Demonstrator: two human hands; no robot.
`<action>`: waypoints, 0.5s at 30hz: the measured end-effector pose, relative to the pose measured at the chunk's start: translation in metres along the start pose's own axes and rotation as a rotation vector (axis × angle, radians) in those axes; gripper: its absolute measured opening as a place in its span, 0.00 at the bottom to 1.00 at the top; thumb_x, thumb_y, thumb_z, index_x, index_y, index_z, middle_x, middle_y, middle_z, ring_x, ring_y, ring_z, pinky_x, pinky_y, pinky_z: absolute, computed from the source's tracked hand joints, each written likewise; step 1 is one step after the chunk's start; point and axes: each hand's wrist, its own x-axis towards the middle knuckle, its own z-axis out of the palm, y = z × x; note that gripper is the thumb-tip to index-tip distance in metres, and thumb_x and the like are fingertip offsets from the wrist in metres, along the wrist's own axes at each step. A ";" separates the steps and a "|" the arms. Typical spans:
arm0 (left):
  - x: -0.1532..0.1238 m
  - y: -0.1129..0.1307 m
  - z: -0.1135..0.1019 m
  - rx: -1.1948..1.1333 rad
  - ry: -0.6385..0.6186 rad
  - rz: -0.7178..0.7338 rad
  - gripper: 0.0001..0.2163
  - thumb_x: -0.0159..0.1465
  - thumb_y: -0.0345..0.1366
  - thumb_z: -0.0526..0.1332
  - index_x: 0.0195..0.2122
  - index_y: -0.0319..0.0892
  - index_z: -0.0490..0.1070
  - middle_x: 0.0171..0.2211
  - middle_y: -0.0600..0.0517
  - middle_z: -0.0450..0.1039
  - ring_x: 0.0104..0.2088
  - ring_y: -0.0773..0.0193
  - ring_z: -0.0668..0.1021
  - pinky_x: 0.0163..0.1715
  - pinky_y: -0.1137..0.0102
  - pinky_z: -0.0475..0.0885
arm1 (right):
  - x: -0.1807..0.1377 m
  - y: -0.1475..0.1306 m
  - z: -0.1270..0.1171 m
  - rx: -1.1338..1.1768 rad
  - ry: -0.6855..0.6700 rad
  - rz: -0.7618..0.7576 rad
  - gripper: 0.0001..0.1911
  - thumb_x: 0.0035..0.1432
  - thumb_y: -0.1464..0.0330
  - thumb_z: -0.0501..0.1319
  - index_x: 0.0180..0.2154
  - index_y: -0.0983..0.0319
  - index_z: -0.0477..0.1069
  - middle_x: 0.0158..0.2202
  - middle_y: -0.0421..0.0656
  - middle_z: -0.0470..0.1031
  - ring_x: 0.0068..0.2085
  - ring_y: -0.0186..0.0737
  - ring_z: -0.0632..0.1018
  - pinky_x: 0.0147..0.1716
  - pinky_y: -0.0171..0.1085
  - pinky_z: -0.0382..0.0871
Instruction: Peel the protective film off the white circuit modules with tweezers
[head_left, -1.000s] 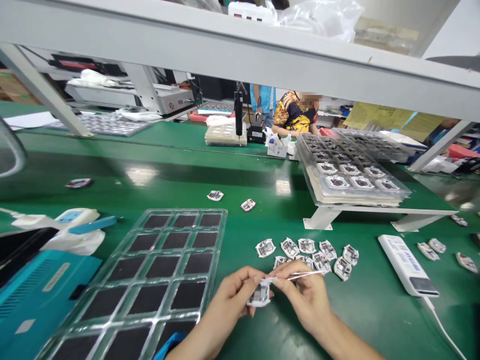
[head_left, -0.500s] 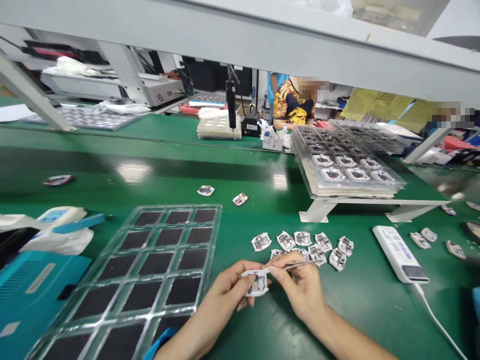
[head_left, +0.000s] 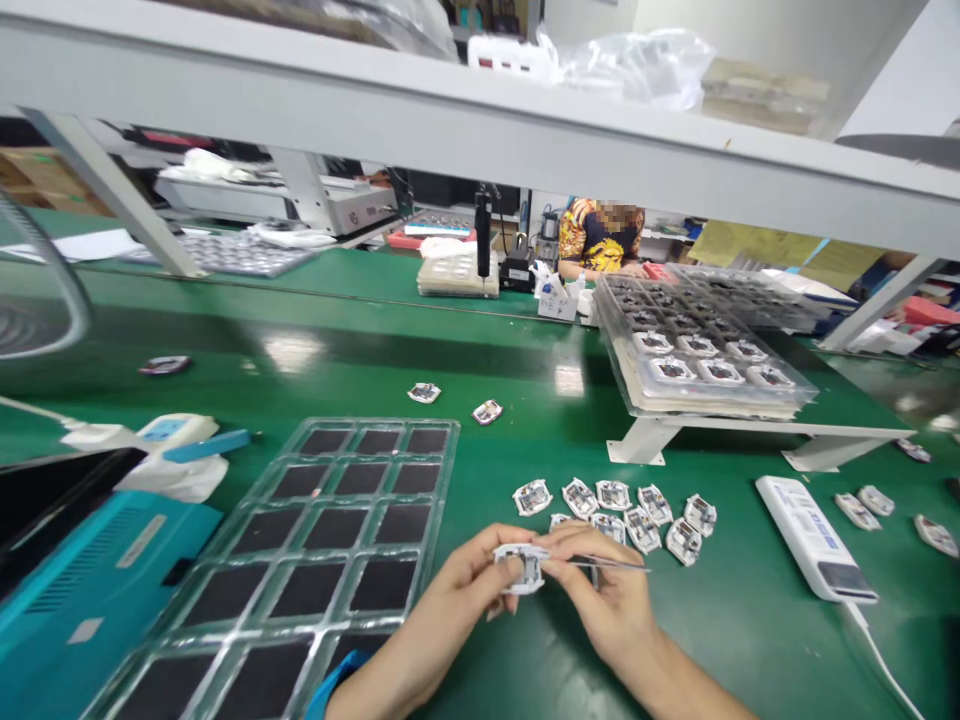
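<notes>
hands (head_left: pixel 540 590) pinching small module (head_left: pixel 519 568), tweezers (head_left: pixel 607 564)

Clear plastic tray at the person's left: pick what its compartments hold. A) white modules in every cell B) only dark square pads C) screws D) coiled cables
B: each cell of the clear plastic tray shows just a dark square pad, with no module in any.

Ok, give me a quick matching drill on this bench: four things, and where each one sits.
Things:
1. small white module
2. thin metal tweezers
3. clear plastic compartment tray
4. white handheld scanner

Places:
A. right hand
B. green mat, far right
C. left hand
D. left of both hands

Pairs: 1-C, 2-A, 3-D, 4-B
</notes>
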 end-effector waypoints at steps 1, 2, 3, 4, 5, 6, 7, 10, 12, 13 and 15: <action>0.000 -0.002 -0.001 -0.021 -0.048 0.020 0.20 0.54 0.43 0.69 0.46 0.44 0.71 0.31 0.56 0.69 0.28 0.67 0.68 0.28 0.72 0.60 | 0.001 0.000 -0.001 0.005 0.009 0.021 0.05 0.58 0.74 0.66 0.34 0.58 0.79 0.33 0.42 0.84 0.37 0.41 0.84 0.44 0.38 0.78; 0.001 -0.005 -0.001 -0.039 -0.094 0.041 0.24 0.51 0.40 0.71 0.48 0.46 0.68 0.32 0.57 0.69 0.28 0.67 0.68 0.28 0.72 0.60 | 0.002 0.000 -0.002 0.021 0.023 0.056 0.04 0.58 0.73 0.66 0.34 0.58 0.78 0.33 0.43 0.84 0.37 0.41 0.84 0.41 0.37 0.79; 0.002 -0.007 -0.002 -0.045 -0.129 0.065 0.26 0.49 0.36 0.73 0.48 0.47 0.66 0.33 0.57 0.68 0.28 0.68 0.67 0.28 0.73 0.60 | 0.002 0.001 -0.004 0.046 0.040 0.097 0.03 0.58 0.72 0.67 0.34 0.58 0.78 0.33 0.43 0.84 0.36 0.41 0.85 0.39 0.35 0.80; 0.003 -0.009 -0.004 -0.038 -0.144 0.092 0.25 0.49 0.34 0.72 0.46 0.47 0.65 0.32 0.59 0.66 0.28 0.69 0.66 0.27 0.73 0.59 | 0.003 0.002 -0.005 0.075 0.059 0.136 0.01 0.58 0.70 0.67 0.33 0.58 0.78 0.33 0.44 0.84 0.36 0.42 0.85 0.37 0.34 0.80; 0.004 -0.010 -0.005 -0.014 -0.143 0.116 0.22 0.50 0.32 0.71 0.43 0.47 0.64 0.30 0.59 0.65 0.27 0.69 0.65 0.27 0.74 0.59 | 0.003 0.003 -0.006 0.102 0.076 0.171 0.01 0.58 0.69 0.67 0.33 0.58 0.78 0.33 0.44 0.84 0.36 0.42 0.85 0.36 0.34 0.81; 0.005 -0.011 -0.007 0.022 -0.130 0.137 0.19 0.51 0.31 0.70 0.41 0.46 0.64 0.29 0.60 0.63 0.27 0.69 0.64 0.27 0.74 0.58 | 0.003 0.003 -0.007 0.122 0.091 0.202 0.02 0.58 0.67 0.68 0.33 0.59 0.78 0.34 0.45 0.84 0.36 0.43 0.85 0.36 0.35 0.81; 0.006 -0.010 -0.009 0.060 -0.110 0.156 0.16 0.52 0.30 0.68 0.39 0.45 0.63 0.28 0.60 0.62 0.27 0.69 0.64 0.27 0.74 0.58 | 0.003 0.004 -0.008 0.139 0.107 0.229 0.04 0.57 0.66 0.69 0.33 0.59 0.78 0.34 0.46 0.85 0.36 0.45 0.86 0.37 0.36 0.82; 0.010 -0.003 -0.016 0.242 -0.067 0.190 0.12 0.56 0.31 0.64 0.38 0.45 0.63 0.27 0.60 0.63 0.27 0.69 0.67 0.27 0.74 0.61 | 0.002 0.002 -0.006 0.162 0.206 0.270 0.09 0.54 0.61 0.71 0.31 0.59 0.78 0.34 0.47 0.84 0.36 0.48 0.85 0.37 0.38 0.82; 0.018 0.007 -0.023 0.417 -0.019 0.229 0.10 0.57 0.31 0.63 0.39 0.44 0.64 0.28 0.59 0.66 0.28 0.67 0.71 0.27 0.73 0.64 | 0.001 -0.001 -0.004 0.157 0.244 0.251 0.11 0.52 0.59 0.72 0.29 0.59 0.78 0.33 0.48 0.84 0.35 0.50 0.85 0.36 0.40 0.83; 0.025 0.013 -0.028 0.497 0.019 0.253 0.09 0.58 0.32 0.63 0.39 0.43 0.65 0.29 0.57 0.69 0.29 0.65 0.73 0.28 0.73 0.66 | 0.000 -0.002 -0.003 0.154 0.241 0.235 0.11 0.52 0.59 0.72 0.29 0.59 0.78 0.32 0.49 0.84 0.34 0.51 0.85 0.35 0.41 0.83; 0.044 0.029 -0.041 0.608 0.117 0.294 0.10 0.59 0.32 0.63 0.42 0.42 0.68 0.32 0.54 0.73 0.33 0.62 0.76 0.31 0.71 0.69 | -0.001 -0.004 -0.001 0.154 0.228 0.203 0.11 0.52 0.59 0.72 0.29 0.60 0.79 0.32 0.50 0.84 0.34 0.53 0.85 0.34 0.41 0.84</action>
